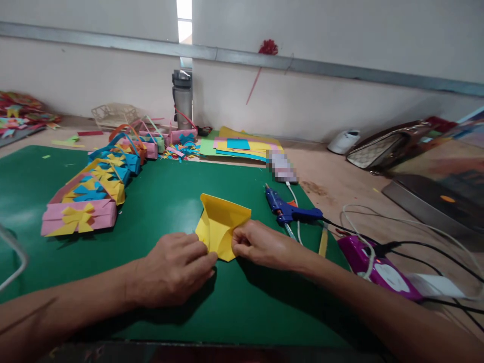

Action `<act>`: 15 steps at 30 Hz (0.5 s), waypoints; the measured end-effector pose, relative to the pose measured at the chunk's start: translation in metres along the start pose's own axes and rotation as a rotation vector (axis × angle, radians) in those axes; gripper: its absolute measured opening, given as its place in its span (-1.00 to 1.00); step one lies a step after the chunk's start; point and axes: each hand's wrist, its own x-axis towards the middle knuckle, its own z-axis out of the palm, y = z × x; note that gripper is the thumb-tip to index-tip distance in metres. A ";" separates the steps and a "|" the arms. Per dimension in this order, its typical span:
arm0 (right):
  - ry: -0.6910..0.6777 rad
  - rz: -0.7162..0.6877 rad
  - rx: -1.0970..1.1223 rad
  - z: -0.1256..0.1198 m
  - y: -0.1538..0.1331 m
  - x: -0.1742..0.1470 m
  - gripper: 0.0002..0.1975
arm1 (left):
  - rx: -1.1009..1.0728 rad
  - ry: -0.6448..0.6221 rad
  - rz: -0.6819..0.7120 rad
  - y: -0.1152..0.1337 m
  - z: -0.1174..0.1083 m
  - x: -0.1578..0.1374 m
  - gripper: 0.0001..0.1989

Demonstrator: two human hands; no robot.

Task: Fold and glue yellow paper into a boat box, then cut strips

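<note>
Nearest us, the left hand (177, 269) pinches the near left part of a folded yellow paper piece (223, 214), and the right hand (260, 244) is curled closed on its right edge; knuckles hide those fingertips, so we cannot tell which layers they grip. The piece lies between both hands on the green tabletop (159, 320), its far flap raised and its inside open to us. We judge it part-way: it has creases and slanting sides, but the walls are not closed up, and we see no handle or bow on it. To the left, a pink paper basket (100, 214) with a yellow bow (77, 218) looks finished. Across to the right, a blue glue gun (291, 212) lies untouched. Farther back, more handled baskets (130, 162) run away in a row, apparently done too. Beyond them, we find small paper scraps (189, 149) and stacked coloured sheets (238, 144).
</note>
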 end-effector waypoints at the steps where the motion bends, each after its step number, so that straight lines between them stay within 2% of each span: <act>1: 0.006 0.002 0.019 0.002 -0.001 0.000 -0.88 | 0.015 -0.032 0.021 0.007 0.002 0.001 -0.88; 4: 0.026 0.008 0.033 0.005 -0.002 0.001 -0.87 | 0.028 -0.077 0.054 0.018 0.008 0.004 -0.88; 7: 0.025 0.012 0.023 0.005 -0.001 0.002 -0.87 | 0.062 -0.129 0.062 0.019 0.014 0.003 -0.86; 15: 0.002 0.004 0.007 0.004 0.001 0.004 -0.86 | 0.070 -0.417 -0.040 0.021 0.017 0.005 -0.60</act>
